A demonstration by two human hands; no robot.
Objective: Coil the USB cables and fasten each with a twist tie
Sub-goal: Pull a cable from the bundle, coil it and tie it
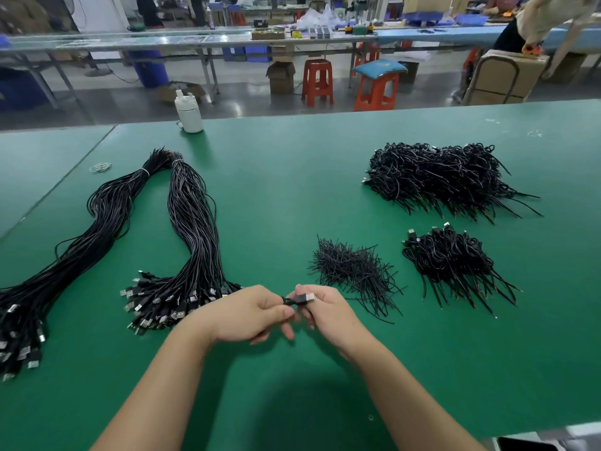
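A green table [292,402] is seen from above, its far edge running across the upper part of the view and its near edge showing only at the lower right corner. Bare green surface is left in front of the forearms and in a broad strip down the middle, between the cable bundles on the left and the piles on the right.

A black USB cable [297,300] is held just above the table near the centre. Its silver plug is pinched in the grip of the right hand [328,315], and the cord just behind the plug is pinched in the curled fingers of the left hand [250,315]. Only this short end is seen; the rest is hidden by the hands.

Two long bundles of straight cables [192,229] lie to the left, banded at their far ends, with plugs fanned out just beside the left hand. A pile of black twist ties [354,271] lies just right of the right hand. Farther right, a small heap of coiled cables [452,265] is seen, and a larger heap [435,177] behind it. A white bottle [188,113] stands at the far edge.
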